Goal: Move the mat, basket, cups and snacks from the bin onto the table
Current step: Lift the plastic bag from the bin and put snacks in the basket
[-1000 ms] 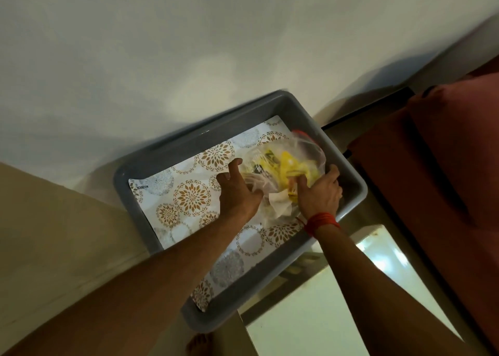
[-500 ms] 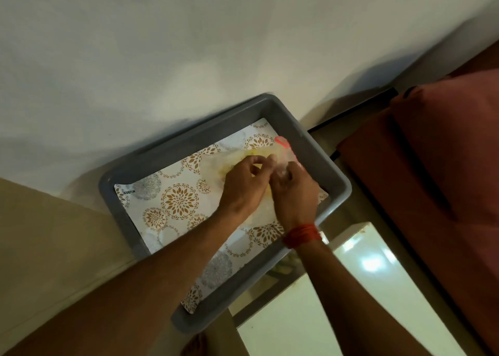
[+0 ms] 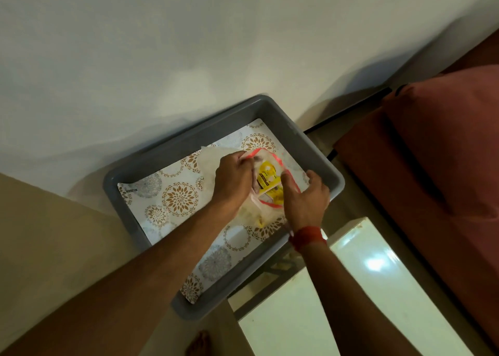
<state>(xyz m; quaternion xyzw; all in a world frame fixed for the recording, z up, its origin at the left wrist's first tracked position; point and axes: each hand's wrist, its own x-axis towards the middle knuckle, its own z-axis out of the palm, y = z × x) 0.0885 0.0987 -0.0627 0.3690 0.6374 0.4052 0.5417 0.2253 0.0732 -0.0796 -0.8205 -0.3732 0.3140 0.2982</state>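
- So the grey bin (image 3: 318,150) sits right up against the white wall (image 3: 189,45), and the patterned mat (image 3: 178,199) is lying flat in the bottom of it, still in there.
- My left hand (image 3: 233,179) is over the middle of the bin, fingers pinched shut on the red-trimmed edge of the clear plastic bag (image 3: 266,175), at about the bag's 10 o'clock.
- The bag sits on top of the mat toward the bin's 3 o'clock end, mouth pulled open, with the yellow snack packets (image 3: 268,179) showing inside.
- My right hand (image 3: 306,200) is at the bag's 4 o'clock, fingers spread fairly wide and curled along the red rim, thumb against it. Red thread (image 3: 307,238) on that wrist.
- The glossy white tabletop (image 3: 364,288) is down at 5 o'clock from the bin, and there's a reddish cushion (image 3: 432,153) off at 3 o'clock.
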